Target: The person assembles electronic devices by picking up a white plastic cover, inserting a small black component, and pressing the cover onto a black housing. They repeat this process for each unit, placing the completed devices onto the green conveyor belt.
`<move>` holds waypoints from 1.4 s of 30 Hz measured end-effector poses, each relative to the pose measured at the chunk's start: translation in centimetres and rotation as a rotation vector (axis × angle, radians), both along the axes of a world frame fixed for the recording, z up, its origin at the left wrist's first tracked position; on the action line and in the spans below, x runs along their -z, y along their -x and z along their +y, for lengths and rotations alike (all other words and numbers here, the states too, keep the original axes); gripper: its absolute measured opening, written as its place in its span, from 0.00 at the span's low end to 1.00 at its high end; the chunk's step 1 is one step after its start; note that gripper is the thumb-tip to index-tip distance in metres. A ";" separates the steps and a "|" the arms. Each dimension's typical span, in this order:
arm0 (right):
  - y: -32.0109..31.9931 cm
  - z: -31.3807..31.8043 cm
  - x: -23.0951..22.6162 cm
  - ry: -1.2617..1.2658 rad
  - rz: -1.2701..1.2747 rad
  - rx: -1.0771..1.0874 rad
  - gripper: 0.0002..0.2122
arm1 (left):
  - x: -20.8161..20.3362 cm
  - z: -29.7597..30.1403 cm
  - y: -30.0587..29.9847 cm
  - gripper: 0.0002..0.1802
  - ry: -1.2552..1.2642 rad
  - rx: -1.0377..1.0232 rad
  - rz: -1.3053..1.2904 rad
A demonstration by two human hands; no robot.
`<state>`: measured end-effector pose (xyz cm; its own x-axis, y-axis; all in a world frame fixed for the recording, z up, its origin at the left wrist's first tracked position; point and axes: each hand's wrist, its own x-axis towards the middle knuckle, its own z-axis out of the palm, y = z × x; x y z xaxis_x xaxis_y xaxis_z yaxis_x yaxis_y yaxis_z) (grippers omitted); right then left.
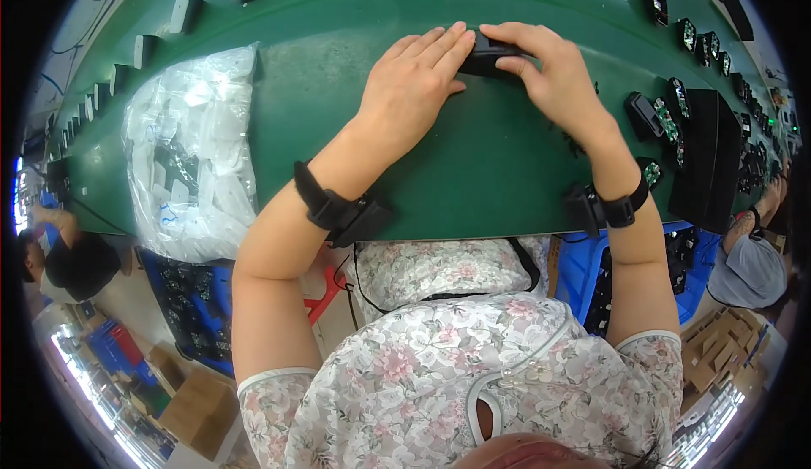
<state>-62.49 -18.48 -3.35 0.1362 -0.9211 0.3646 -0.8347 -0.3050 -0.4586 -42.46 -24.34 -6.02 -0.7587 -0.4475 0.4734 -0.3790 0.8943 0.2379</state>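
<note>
A small black plastic casing [483,65] lies on the green table in front of me, partly hidden by my hands. My right hand [557,76] grips its right end between thumb and bent fingers. Against its left end lies my left hand [410,85], fingers stretched out side by side and thumb lower down. What is under the left palm cannot be seen.
A clear plastic bag of white parts [190,157] sits at the left. Black casings with circuit boards [667,119] and a black box [708,157] stand at the right. White pieces [182,13] line the far left. Blue bins [583,275] lie below the table edge.
</note>
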 end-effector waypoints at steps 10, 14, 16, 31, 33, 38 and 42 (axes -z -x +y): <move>4.6 -0.9 -1.2 -0.224 -0.651 0.204 0.14 | -1.4 -5.4 5.1 0.16 -0.527 -0.195 0.208; 7.1 1.7 -3.0 -0.220 -0.703 0.327 0.14 | -0.4 -10.3 6.9 0.16 -1.148 -0.215 0.430; 8.8 2.2 -3.2 -0.195 -0.688 0.369 0.14 | 0.4 -12.1 7.3 0.16 -1.196 -0.173 0.471; 24.5 -6.7 -0.5 -0.286 0.335 0.997 0.26 | -0.1 -11.8 5.0 0.32 -0.604 -0.615 0.243; 25.8 -6.6 0.7 -0.326 0.275 1.008 0.23 | -1.2 -9.0 4.6 0.29 -0.473 -0.507 0.335; 20.9 -0.9 -4.2 -0.127 0.309 0.770 0.26 | -1.2 -1.3 2.3 0.24 -0.513 -0.243 0.334; 11.7 13.8 -11.7 0.008 0.288 0.737 0.25 | -0.8 2.8 1.1 0.22 -0.538 -0.135 0.182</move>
<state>-74.20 -4.72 8.40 -0.4175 -0.8083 0.4150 -0.9087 0.3698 -0.1938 -43.57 -21.53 -5.20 -0.6060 -0.7479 0.2708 -0.3912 0.5766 0.7173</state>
